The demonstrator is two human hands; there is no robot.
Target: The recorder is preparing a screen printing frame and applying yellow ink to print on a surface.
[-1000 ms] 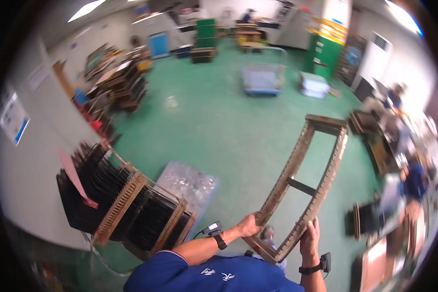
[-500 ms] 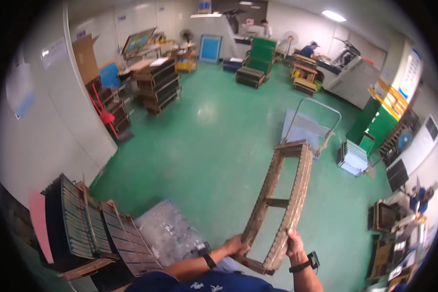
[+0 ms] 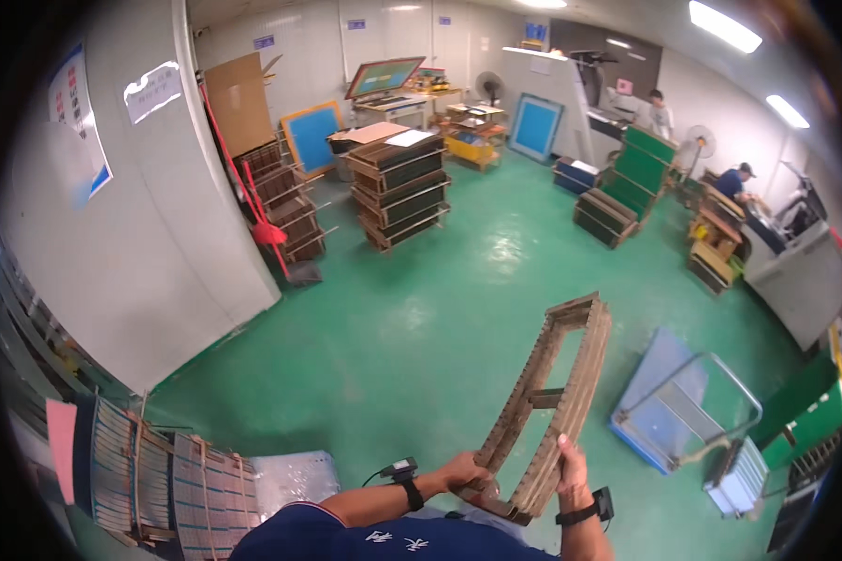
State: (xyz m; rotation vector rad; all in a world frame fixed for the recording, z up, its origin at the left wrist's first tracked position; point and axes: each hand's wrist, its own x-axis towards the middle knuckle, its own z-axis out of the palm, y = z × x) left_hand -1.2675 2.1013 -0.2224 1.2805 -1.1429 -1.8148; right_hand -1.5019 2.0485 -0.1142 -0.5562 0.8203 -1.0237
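Between my two hands is a long brown slotted rack frame (image 3: pixel 587 374), open through the middle, with notched long sides and a short crossbar. It slants away from me, its far end higher in the picture and a little to the right. My left hand (image 3: pixel 468 475) is wrapped round the near left corner. On the right long side, near the close end, my right hand (image 3: pixel 572 465) grips with the thumb on top. Both wrists wear dark straps with small devices. Green floor (image 3: pixel 421 309) shows through the frame's openings.
At the lower left stand slotted racks (image 3: pixel 210 477) beside a plastic-wrapped pile (image 3: pixel 295 479). A blue flat trolley (image 3: pixel 660 402) with a metal handle stands at right. Farther off are stacked dark racks (image 3: pixel 398 192), a red-handled broom (image 3: pixel 269 234), a wall corner (image 3: pixel 206 262) and two people.
My view has turned left, so the trolley and far stacks sit farther right in the picture. Both hands keep hold of the slotted rack frame.
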